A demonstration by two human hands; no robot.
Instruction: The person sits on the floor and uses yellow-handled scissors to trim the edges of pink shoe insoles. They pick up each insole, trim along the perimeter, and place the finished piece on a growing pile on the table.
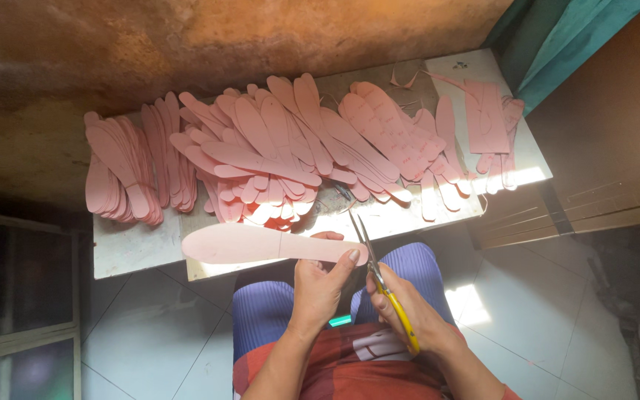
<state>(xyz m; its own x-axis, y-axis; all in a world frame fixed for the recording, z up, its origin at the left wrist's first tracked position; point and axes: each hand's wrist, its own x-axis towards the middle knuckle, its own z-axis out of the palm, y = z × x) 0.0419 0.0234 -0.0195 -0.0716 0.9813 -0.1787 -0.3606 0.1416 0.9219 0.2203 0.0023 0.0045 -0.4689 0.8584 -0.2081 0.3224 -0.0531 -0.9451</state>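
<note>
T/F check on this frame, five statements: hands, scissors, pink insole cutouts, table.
1. The left hand holds a pink insole cutout. True.
2. The right hand holds yellow-handled scissors. True.
3. The scissors' blades point toward the person's lap. False: they point up toward the table.
4. The piles of insole cutouts on the table are blue. False: they are pink.
5. The held cutout lies flat on the floor. False: it is held in the air at the table's near edge.
</note>
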